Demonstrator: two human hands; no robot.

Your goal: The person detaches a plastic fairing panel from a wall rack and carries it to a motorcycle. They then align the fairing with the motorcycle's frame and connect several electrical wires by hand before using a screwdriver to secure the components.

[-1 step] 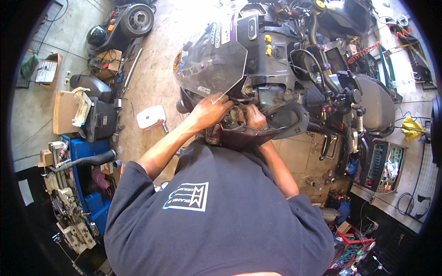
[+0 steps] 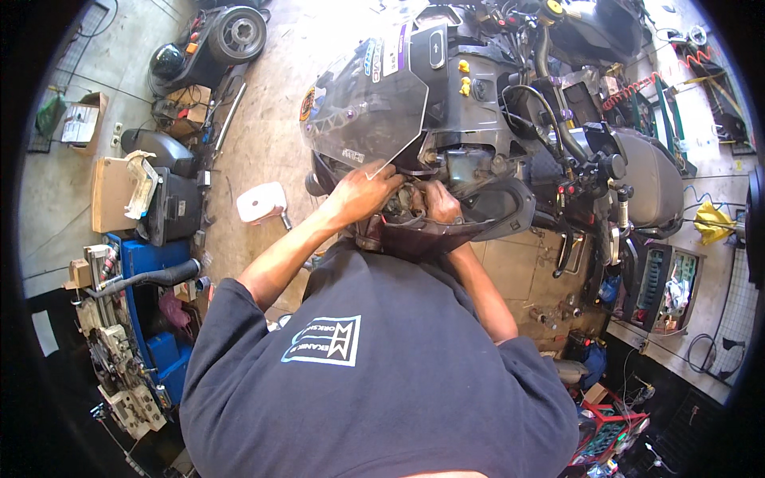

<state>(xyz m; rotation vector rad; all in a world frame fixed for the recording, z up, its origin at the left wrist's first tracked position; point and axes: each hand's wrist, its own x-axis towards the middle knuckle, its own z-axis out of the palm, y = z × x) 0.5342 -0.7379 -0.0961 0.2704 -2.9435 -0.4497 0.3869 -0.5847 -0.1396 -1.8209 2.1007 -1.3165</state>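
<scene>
Both hands work inside the open front of a dark grey scooter with its plastic body panels partly removed (image 2: 494,135). The left hand (image 2: 362,193) lies curled over a small brownish metal fitting tucked in the cavity behind the headlight area (image 2: 404,209), fingers bent down onto it. The right hand (image 2: 440,203) is closed around the same fitting from the other side; whether either hand pinches a fastener or only steadies the part cannot be told, as the fingers hide it.

Handling, as judged: the fitting looks rigid and light, probably greasy, and is best taken by its outer edges with fingertips. Directly above sits a clear tinted plastic windscreen with stickers (image 2: 370,95), thin and likely to crack if leaned on. Below the hands hangs a glossy maroon curved plastic fairing panel (image 2: 446,233) (flexible, easily scratched); support it from underneath at its rim.

Count:
- scooters under work: one; a second black scooter lying on the floor (image 2: 215,44), one.
- white rounded plastic cover on the concrete floor (image 2: 260,201): one.
- yellow caps on the upper body (image 2: 464,76): two visible.
- blue metal tool trolley (image 2: 155,263): one.
</scene>
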